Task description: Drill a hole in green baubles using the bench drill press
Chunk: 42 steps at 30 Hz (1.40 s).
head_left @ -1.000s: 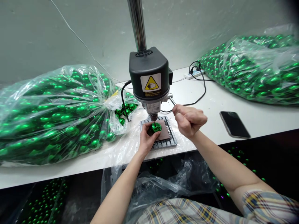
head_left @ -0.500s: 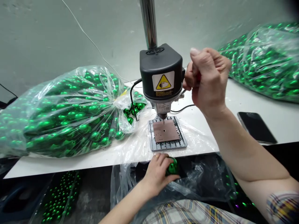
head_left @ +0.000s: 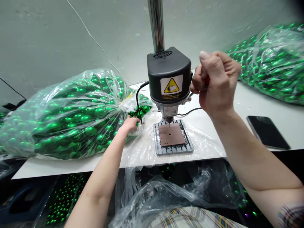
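Left of drill [head_left: 169, 79]: left hand [head_left: 132, 123] at bag [head_left: 78, 114], grip unclear. Right hand [head_left: 217, 82] clenched on lever [head_left: 191, 95]. Likely fetching; calls for pinching a ball [head_left: 145, 109].

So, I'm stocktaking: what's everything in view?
Drill: 1, black-grey, mid-table
Pole: 1, silver, behind drill
Sticker: 1, yellow-white, drill front
Plate: 1, grey, under drill
Board: 1, brownish pink, on plate
Bags on table: 2, clear, flanking drill
Balls: uncountable, green, bags and below table
Phone: 1, black, table right
Cords: several, black or white, table and wall
Plastic: uncounted, clear, table front
Unclear item: 1, blue, lower left
Table: 1, white, centre
Wall: 1, grey-green, back
Shirt: 1, plaid, bottom
Left hand: 1, bare, left bag's mouth
Right hand: 1, bare, on drill lever
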Each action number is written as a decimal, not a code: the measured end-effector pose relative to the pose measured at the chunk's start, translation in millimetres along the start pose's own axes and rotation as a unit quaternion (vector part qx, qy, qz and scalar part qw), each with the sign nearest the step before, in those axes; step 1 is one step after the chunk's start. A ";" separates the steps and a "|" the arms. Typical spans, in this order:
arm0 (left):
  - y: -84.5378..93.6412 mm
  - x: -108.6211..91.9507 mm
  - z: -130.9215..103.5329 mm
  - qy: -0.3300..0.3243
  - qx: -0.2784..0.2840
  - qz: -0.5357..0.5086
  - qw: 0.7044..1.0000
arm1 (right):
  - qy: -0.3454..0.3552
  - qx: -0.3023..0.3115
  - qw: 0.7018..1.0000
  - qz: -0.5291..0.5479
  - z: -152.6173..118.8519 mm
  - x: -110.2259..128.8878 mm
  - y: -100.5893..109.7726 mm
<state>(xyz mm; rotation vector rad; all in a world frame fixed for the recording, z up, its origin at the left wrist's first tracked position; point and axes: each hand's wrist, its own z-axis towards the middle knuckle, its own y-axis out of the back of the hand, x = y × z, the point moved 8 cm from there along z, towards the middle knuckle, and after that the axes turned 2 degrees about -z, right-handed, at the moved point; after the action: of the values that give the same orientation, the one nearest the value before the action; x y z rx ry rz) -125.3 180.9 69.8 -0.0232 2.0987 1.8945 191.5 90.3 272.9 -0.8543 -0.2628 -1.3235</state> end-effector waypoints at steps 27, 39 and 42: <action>-49.7 -91.9 -104.0 0.118 -0.029 -0.769 0.627 | -0.023 0.004 0.998 -0.057 2.4 -2.9 -1.7; -64.2 -101.8 -82.2 0.111 -0.078 -0.694 0.707 | -0.024 0.014 0.998 -0.048 2.4 -0.7 -4.0; -67.6 -105.9 -77.4 0.101 -0.063 -0.682 0.721 | -0.018 0.018 0.999 -0.028 2.6 -0.3 -4.3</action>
<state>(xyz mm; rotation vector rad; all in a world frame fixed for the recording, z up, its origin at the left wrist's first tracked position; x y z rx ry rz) -26.7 76.6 35.6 -1.4156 1.2075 1.0112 188.3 92.2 276.2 -0.8466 -0.3398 -1.3527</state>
